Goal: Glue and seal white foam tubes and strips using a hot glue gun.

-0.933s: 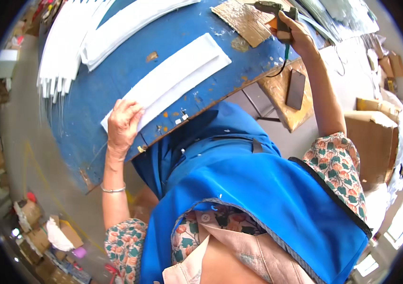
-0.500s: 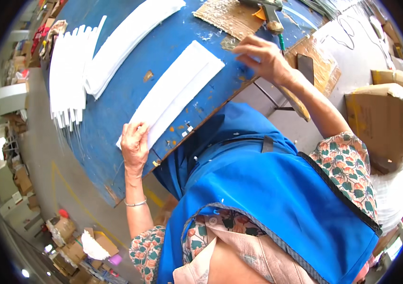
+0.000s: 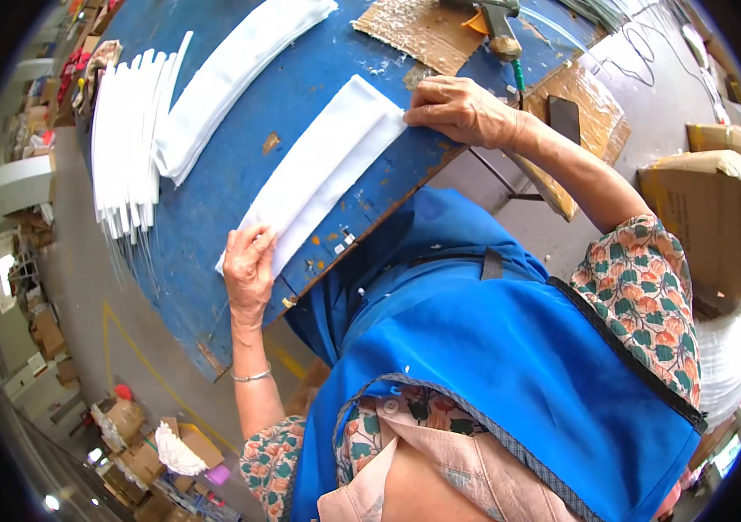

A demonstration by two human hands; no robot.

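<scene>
Both hands are lying flat, gripping nothing: left hand [image 3: 249,270] pressing the near end of the long folded white fabric strip [image 3: 323,170] on the blue table [image 3: 240,130], right hand [image 3: 462,111] pressing its far end. A glue gun [image 3: 499,26] is lying beyond.

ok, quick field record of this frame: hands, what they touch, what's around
left hand: flat on near end of folded white fabric strip
right hand: fingers pressing the strip's far end
surface: blue worktable, paint chipped
nearby: stack of white strips, long white strip, cardboard piece, glue gun
</scene>
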